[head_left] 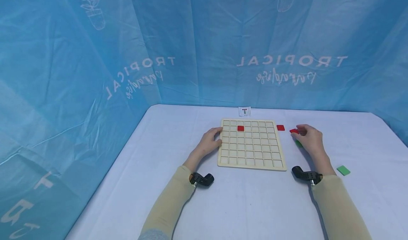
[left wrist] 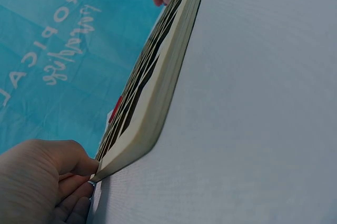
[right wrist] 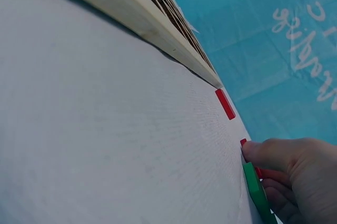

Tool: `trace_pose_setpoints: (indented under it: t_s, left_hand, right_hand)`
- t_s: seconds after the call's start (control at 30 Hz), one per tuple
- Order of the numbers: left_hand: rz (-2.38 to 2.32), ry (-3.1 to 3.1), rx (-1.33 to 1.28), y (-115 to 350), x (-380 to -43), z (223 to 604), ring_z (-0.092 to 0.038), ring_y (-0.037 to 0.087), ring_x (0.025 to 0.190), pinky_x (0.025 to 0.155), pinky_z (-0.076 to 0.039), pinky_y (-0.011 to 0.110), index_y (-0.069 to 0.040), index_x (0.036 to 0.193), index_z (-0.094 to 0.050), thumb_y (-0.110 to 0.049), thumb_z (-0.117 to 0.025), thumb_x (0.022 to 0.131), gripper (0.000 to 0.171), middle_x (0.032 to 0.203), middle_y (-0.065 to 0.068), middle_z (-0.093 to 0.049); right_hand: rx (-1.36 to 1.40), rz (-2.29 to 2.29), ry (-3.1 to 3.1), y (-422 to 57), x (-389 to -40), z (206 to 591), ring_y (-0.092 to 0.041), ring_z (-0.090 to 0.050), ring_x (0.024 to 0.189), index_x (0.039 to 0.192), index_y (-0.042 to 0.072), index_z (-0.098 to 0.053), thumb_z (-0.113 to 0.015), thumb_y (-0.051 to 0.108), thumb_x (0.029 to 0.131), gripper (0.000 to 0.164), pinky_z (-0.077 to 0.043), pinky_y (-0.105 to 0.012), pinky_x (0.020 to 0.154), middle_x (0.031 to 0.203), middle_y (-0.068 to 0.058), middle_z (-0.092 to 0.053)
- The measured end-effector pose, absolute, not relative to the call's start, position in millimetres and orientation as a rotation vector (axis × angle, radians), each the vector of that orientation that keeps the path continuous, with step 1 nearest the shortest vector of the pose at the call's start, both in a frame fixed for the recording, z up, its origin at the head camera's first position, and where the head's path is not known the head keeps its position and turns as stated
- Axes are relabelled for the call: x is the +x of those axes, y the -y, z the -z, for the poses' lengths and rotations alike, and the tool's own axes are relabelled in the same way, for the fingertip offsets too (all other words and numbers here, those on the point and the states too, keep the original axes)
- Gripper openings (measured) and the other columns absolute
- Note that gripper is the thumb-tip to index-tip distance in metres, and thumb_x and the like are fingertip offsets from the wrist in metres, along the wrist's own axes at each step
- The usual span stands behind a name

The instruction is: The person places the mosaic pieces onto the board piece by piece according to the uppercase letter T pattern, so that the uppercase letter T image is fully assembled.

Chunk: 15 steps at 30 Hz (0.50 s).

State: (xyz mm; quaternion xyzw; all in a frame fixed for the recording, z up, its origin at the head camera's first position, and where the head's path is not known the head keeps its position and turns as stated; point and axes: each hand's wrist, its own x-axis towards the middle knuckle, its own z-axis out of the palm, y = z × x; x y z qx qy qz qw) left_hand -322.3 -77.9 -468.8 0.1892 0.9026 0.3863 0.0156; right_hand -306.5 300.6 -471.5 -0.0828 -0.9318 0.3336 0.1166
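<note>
A square wooden grid board (head_left: pixel 251 168) lies on the table, one red tile (head_left: pixel 240 128) in a cell of its upper rows. My left hand (head_left: pixel 208 142) holds the board's left edge; in the left wrist view the thumb and fingers (left wrist: pixel 79 161) meet at its corner. To the right of the board, my right hand (head_left: pixel 310 139) pinches a second red tile (head_left: pixel 293 131) at the tabletop. Close under that hand is a green tile (right wrist: pixel 255 184), partly hidden in the head view. Another red tile (head_left: pixel 280 127) lies between the board and the right hand.
A small printed grid card (head_left: pixel 244 111) with a coloured pattern lies behind the board. Another green tile (head_left: pixel 343 170) is to the right of the right forearm. White cloth covers the table (head_left: pixel 248 204), and blue printed curtains (head_left: pixel 216 38) hang behind and at the left.
</note>
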Motion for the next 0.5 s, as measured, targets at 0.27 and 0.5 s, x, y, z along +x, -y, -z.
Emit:
trace_pose_setpoints:
  t_s: [0.27,0.5]
  left_hand:
    - [-1.209,-2.801,0.59,78.2,-323.2,469.3,-0.034,0.021,0.134,0.111,-0.027,0.03,-0.004,0.142,-0.04,-0.009,-0.055,0.088,0.056,0.142,0.01,-0.043]
    - [-1.206,-2.801,0.581,78.0,-323.2,468.3,-0.034,0.021,0.134,0.11,-0.027,0.03,-0.004,0.142,-0.04,-0.009,-0.055,0.089,0.056,0.142,0.01,-0.043]
  right_hand:
    - [-0.218,-0.981,2.735,-301.5,-306.9,471.3,-0.041,-0.051,0.111,0.128,-0.006,-0.051,-0.061,0.008,0.09,0.041,-0.045,-0.052,0.094,0.121,-0.027,-0.054]
    - [-0.22,-1.027,2.696,-300.1,-305.3,465.2,-0.04,-0.05,0.113,0.13,-0.003,-0.051,-0.061,0.012,0.091,0.043,-0.046,-0.051,0.093,0.122,-0.025,-0.055]
